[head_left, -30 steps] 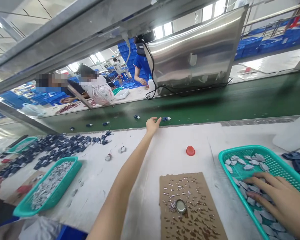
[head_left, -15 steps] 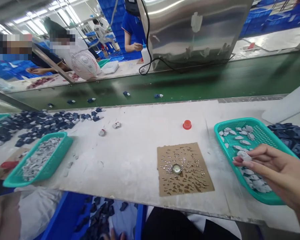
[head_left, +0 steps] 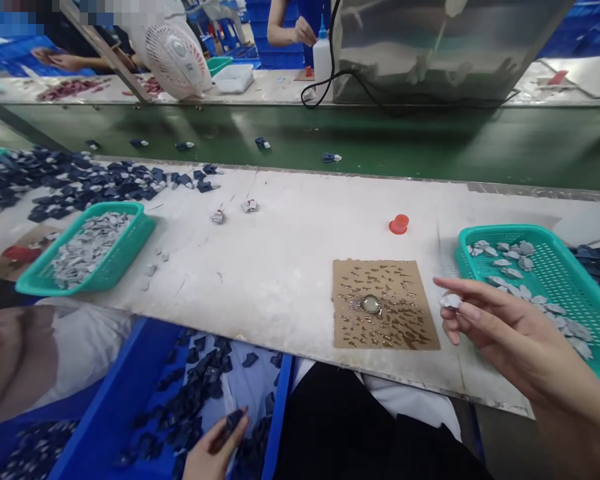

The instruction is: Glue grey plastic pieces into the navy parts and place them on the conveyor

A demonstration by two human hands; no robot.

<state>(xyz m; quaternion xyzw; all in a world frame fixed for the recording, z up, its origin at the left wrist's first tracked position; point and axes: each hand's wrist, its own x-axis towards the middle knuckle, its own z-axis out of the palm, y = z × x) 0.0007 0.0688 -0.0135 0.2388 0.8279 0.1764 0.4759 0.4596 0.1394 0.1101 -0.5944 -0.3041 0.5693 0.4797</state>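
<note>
Between thumb and fingers, my right hand (head_left: 510,327) pinches a small light grey piece (head_left: 451,302), just right of a brown cardboard square (head_left: 350,333). Drops of shiny liquid dot the cardboard, and a bottle cap (head_left: 371,305) sits on it. Behind my right hand stands a green basket (head_left: 530,231) with several similar grey pieces. Low in the view, my left hand (head_left: 217,447) grips a small dark blue piece (head_left: 233,421) over a blue bin (head_left: 280,380) of such pieces. The exact kind of both pieces is unclear.
A red cap (head_left: 399,224) lies behind the cardboard. Another green basket (head_left: 147,230) of grey pieces stands left, near a dark blue pile (head_left: 100,183). Beyond the table runs a green belt (head_left: 280,127) carrying several joined pieces. Other people's hands (head_left: 305,31) are across it.
My right hand has moved left, away from over the green basket, with the grey piece. My left hand has risen further into view, holding a dark blue piece. The camera has tilted down.
</note>
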